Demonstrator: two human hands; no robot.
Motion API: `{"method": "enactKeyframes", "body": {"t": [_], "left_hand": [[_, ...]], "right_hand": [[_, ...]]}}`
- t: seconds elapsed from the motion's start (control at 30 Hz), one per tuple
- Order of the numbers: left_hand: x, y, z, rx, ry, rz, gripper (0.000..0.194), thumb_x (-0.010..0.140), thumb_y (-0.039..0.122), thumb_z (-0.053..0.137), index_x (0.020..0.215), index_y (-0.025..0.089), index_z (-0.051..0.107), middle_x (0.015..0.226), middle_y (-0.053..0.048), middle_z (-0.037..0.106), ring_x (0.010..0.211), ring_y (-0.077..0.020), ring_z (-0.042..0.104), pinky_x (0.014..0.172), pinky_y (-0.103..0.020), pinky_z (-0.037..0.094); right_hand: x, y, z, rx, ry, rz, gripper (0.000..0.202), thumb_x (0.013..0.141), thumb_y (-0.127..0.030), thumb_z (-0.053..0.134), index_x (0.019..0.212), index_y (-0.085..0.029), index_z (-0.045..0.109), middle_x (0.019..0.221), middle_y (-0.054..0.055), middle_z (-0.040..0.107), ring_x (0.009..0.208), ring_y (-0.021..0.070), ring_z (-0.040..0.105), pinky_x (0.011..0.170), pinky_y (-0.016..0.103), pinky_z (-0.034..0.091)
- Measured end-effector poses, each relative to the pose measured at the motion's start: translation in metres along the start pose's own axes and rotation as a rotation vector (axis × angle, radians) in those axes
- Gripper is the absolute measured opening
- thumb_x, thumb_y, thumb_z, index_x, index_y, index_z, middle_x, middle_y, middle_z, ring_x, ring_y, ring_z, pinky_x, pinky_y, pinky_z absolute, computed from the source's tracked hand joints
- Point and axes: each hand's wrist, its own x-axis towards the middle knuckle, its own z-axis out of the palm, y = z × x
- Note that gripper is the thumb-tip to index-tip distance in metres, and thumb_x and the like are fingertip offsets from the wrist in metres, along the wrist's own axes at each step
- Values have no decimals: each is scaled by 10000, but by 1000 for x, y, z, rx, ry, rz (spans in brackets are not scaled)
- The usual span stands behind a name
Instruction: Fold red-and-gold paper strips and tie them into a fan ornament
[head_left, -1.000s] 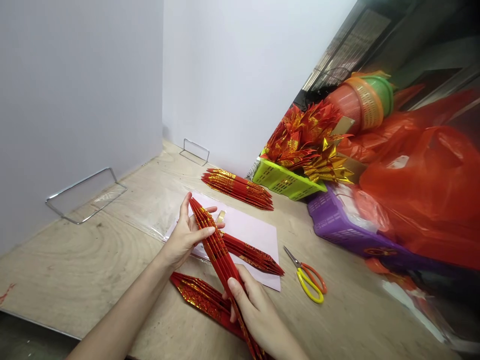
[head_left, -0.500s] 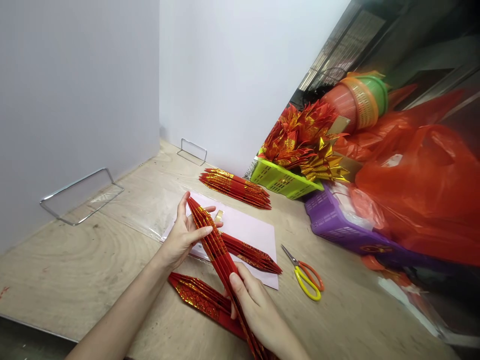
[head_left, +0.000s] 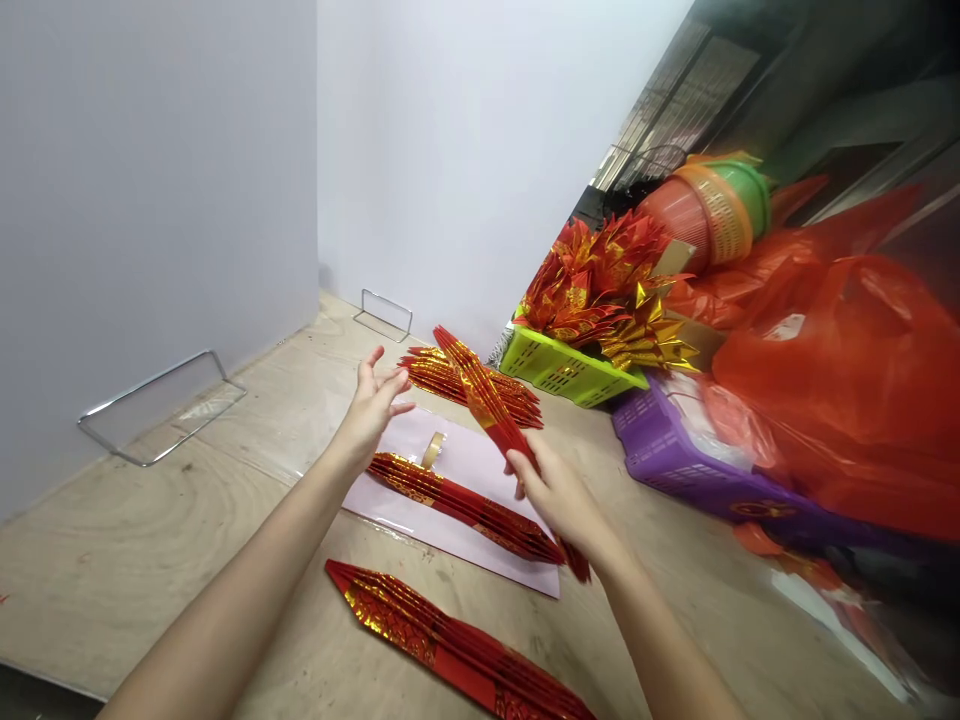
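My right hand (head_left: 551, 480) grips a pleated red-and-gold paper bundle (head_left: 480, 392) by its middle, with its pointed end up and to the left. Nothing is in my left hand (head_left: 375, 405), whose fingers are spread left of that bundle. Beyond them lies a stack of similar folded papers (head_left: 435, 372), partly hidden by the held bundle. Another pleated bundle (head_left: 450, 500) rests on a pale pink sheet (head_left: 375, 500), beside a roll of tape (head_left: 433, 450). Nearest me a further bundle (head_left: 450, 640) lies on the wooden table (head_left: 247, 530).
Two wire handles (head_left: 161, 410) (head_left: 382, 314) stand by the pale wall panels. At the right are a green basket (head_left: 570, 368) of folded red and gold paper, a purple basket (head_left: 675, 450) and red plastic bags (head_left: 840, 370).
My left hand has let go of the bundle and opened. My right hand has carried the bundle forward and right, over the far stack. The scissors no longer show.
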Motion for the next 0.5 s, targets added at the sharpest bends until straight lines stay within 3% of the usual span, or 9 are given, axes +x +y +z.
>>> {"method": "enactKeyframes", "body": {"t": [0.1, 0.23, 0.37, 0.5], "left_hand": [[24, -12, -12, 266, 102, 41, 459, 869, 318, 490, 1305, 190, 417, 1278, -144, 566, 1200, -250, 542, 962, -441, 479], [40, -33, -19, 400, 78, 91, 326, 798, 221, 496, 1111, 160, 564, 1219, -132, 604, 1156, -252, 558, 1027, -452, 416], [43, -49, -21, 530, 16, 124, 304, 711, 160, 536, 994, 192, 642, 1159, -88, 647, 1161, -272, 547, 1064, -468, 369], [39, -54, -32, 620, 4, 120, 388, 691, 138, 524, 1050, 229, 641, 1213, -60, 632, 1168, -274, 543, 1079, -490, 340]], "right_hand": [[37, 28, 1, -221, 18, -50, 110, 952, -258, 374, 918, -213, 468, 907, 53, 623, 791, 186, 595, 721, 300, 414], [61, 49, 25, -284, -72, -117, 101, 894, -194, 500, 794, -210, 492, 892, 45, 618, 818, 175, 575, 739, 271, 400], [64, 53, 38, -320, -59, -109, 105, 903, -174, 488, 806, -205, 517, 882, 45, 614, 799, 172, 565, 736, 271, 400], [46, 46, 22, -308, 51, -84, 144, 959, -181, 379, 979, -187, 521, 1022, 96, 599, 933, 211, 556, 806, 316, 404]]}}
